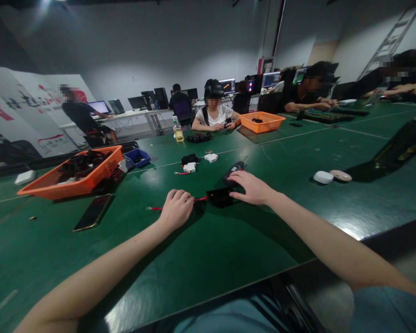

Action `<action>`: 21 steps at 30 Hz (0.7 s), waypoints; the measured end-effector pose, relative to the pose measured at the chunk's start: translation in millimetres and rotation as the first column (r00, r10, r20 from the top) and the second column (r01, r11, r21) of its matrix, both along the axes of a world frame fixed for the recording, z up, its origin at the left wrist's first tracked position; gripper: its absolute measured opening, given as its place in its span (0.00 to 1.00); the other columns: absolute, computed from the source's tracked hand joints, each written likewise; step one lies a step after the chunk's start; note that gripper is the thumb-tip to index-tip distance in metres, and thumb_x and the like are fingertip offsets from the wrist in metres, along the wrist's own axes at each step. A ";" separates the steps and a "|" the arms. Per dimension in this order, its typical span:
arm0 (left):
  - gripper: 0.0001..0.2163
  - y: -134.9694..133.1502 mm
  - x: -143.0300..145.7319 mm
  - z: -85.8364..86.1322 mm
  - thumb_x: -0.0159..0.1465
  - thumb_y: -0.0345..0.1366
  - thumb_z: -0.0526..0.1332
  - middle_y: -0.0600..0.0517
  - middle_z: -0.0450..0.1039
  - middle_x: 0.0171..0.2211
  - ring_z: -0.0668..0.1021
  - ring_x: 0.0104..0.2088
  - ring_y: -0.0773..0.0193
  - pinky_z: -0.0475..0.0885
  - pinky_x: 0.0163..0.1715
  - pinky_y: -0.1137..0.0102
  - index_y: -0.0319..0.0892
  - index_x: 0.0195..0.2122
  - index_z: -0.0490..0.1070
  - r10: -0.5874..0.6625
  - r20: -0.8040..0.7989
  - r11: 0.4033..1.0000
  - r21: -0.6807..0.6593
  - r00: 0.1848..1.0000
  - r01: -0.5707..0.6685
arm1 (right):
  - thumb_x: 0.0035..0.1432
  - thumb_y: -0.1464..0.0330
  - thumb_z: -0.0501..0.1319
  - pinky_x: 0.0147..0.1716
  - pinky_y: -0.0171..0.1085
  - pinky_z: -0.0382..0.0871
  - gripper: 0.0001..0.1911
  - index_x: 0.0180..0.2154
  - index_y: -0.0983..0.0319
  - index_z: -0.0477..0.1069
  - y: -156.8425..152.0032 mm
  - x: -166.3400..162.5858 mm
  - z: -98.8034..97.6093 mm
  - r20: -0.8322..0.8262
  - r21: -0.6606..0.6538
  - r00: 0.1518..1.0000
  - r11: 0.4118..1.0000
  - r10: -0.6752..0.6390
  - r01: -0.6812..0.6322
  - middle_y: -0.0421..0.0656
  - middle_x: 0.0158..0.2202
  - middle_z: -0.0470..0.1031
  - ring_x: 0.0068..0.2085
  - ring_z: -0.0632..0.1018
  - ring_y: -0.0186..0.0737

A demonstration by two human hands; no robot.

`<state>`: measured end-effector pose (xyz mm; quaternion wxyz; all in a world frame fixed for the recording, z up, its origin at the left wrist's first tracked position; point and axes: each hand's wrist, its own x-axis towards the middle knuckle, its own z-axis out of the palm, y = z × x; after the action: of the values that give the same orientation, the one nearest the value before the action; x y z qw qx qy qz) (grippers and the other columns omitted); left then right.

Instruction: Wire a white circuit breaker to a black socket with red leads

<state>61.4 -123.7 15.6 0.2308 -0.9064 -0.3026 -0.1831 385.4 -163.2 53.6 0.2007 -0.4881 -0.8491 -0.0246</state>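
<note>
My left hand [176, 209] is closed over a red cable [201, 199], palm down just above the table. A metal ring terminal [149, 208] on the cable sticks out to its left. The cable's other end runs into a small black box [219, 197] lying on the table. My right hand [251, 187] is at the box's right end, thumb against it and the fingers apart from the thumb. Those fingertips reach over the rear of a dark electric screwdriver [235, 172], whose bit points away from me. Whether they press on it is hard to see.
White connectors [190, 167] with a red lead lie ahead. On the left are an orange basket [69, 187] of dark parts, a blue bin [138, 158] and a phone [93, 212]. A white case [323, 177] lies right. Across the table a person [215, 113] sits near another orange basket [263, 124].
</note>
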 end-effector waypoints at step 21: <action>0.12 -4.9 2.1 2.2 0.69 0.36 0.52 0.42 0.75 0.42 0.73 0.47 0.50 0.65 0.49 0.53 0.40 0.42 0.75 0.083 -0.002 0.997 -0.003 0.997 -0.083 | 0.64 0.56 0.60 0.60 0.56 0.62 0.34 0.66 0.61 0.56 19.5 -21.2 -42.6 -0.030 0.012 0.986 0.986 0.165 -0.165 0.55 0.64 0.63 0.63 0.65 0.55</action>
<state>63.5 -128.7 17.8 0.2372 -0.8937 -0.3398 -0.1721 364.1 -143.7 11.0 0.2175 -0.4155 -0.8832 -0.0044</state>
